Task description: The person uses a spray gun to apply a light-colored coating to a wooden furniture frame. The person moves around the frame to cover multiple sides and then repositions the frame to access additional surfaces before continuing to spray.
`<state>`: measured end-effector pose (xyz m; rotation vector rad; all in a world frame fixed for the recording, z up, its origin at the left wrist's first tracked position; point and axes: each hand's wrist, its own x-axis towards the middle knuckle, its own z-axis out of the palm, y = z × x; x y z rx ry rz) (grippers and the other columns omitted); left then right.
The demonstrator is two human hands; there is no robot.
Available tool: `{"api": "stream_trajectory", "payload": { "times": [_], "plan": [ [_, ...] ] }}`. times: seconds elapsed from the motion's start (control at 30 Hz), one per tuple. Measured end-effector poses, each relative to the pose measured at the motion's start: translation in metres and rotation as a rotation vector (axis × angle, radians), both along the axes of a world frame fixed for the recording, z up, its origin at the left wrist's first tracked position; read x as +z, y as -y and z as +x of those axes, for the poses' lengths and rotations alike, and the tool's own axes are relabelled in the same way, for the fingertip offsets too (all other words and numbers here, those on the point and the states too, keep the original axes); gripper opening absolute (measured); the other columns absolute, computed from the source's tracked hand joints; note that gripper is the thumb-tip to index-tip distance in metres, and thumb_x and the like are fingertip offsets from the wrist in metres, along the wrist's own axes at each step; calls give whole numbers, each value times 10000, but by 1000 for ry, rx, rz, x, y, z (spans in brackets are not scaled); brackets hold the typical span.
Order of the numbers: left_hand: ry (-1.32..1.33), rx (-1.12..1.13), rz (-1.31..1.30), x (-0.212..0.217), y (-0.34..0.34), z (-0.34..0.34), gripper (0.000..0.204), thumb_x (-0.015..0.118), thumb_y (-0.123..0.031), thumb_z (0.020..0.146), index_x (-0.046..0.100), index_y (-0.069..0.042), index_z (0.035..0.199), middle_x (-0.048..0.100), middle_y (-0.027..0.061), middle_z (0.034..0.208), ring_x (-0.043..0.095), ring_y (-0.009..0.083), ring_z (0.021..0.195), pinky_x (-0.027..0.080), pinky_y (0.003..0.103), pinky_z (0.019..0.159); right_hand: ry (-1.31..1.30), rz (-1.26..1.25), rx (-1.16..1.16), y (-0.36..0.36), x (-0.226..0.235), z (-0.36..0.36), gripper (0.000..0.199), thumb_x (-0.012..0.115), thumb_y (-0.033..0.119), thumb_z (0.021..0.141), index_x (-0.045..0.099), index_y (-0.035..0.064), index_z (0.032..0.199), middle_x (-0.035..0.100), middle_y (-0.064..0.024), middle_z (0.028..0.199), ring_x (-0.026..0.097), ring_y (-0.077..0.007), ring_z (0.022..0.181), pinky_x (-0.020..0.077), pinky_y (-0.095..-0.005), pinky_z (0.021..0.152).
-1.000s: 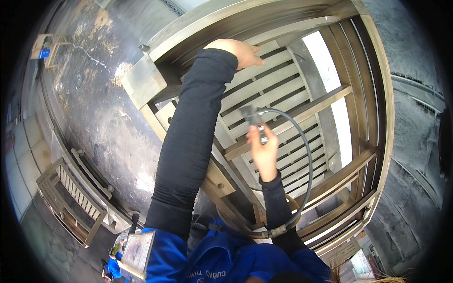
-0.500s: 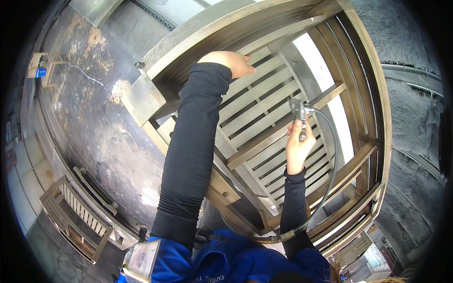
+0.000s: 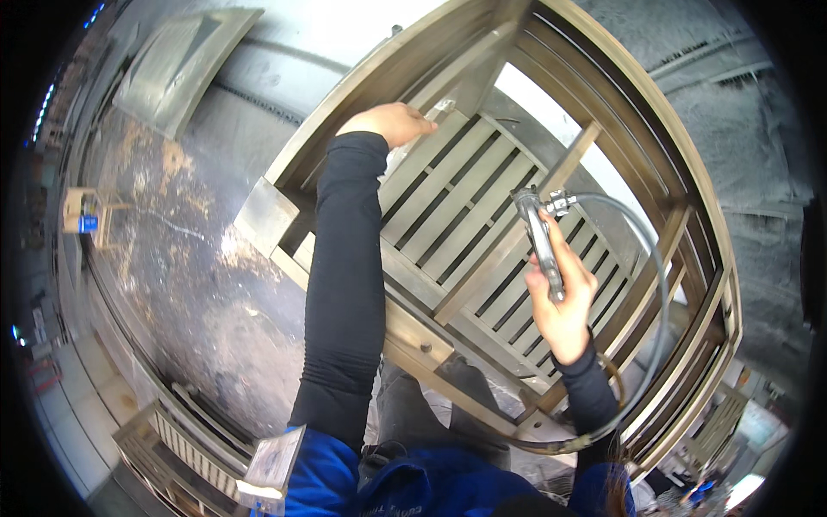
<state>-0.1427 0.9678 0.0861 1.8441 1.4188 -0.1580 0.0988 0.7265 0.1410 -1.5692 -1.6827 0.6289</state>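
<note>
A slatted wooden furniture frame (image 3: 448, 215), grey-brown, fills the middle of the view. My left hand (image 3: 392, 122) reaches far up in a black sleeve and grips the frame's upper rail, next to a small pale piece. My right hand (image 3: 562, 302) holds a metal air tool (image 3: 538, 237) with its nozzle pointing up at a diagonal cross rail. A grey hose (image 3: 655, 293) loops from the tool's head round to the right and down under my right forearm.
The stained, dusty floor (image 3: 181, 250) lies to the left. Another slatted frame (image 3: 172, 439) lies at the lower left, with a small wooden stand (image 3: 90, 215) holding something blue farther left. A grey panel (image 3: 185, 65) leans at the upper left. Rough grey wall (image 3: 758, 172) is at the right.
My right hand with the air tool has moved right and up along the slats, the hose loop following. My left hand keeps its hold on the upper rail while the view shifts.
</note>
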Motion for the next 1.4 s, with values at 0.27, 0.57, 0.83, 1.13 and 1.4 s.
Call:
{"api": "stream_trajectory", "payload": {
  "times": [0.27,0.57,0.83,1.13,1.4],
  "plan": [
    [-206,-201,87,27,-12,38,386,638,-513,918,741,-147,978,538,-8,729,418,112,583,351,295,504,590,268,-13,159,112,-4,906,889,416,659,578,27,1416,591,-100,784,612,-229,655,521,-380,572],
    [898,-766,709,97,253,15,295,631,-312,993,651,-25,1059,616,42,818,496,67,750,421,245,683,674,354,-1102,529,26,-209,734,702,457,940,543,-107,1382,703,-183,1218,700,-189,851,560,-307,778],
    [116,-1101,-288,-87,455,-146,526,631,-439,994,560,-88,1381,640,56,893,578,123,847,476,308,778,381,-151,-1876,745,-109,-451,492,666,116,972,535,-46,1417,633,-243,1348,604,-288,1279,423,-375,1080],
    [-275,-921,-156,-123,487,-236,587,612,-526,972,594,-61,1329,691,88,893,647,173,772,515,357,710,-139,-371,-2028,843,-181,-559,531,711,206,947,558,-6,1409,659,-290,1244,651,-417,1162,501,-414,967],
    [432,-820,134,-91,697,-253,492,628,-360,999,554,-95,1406,691,151,1056,666,236,953,511,397,872,-128,-186,-1779,938,-213,-511,519,702,193,951,557,23,1420,648,-260,1297,642,-371,1206,477,-407,1011]
  ]
}}
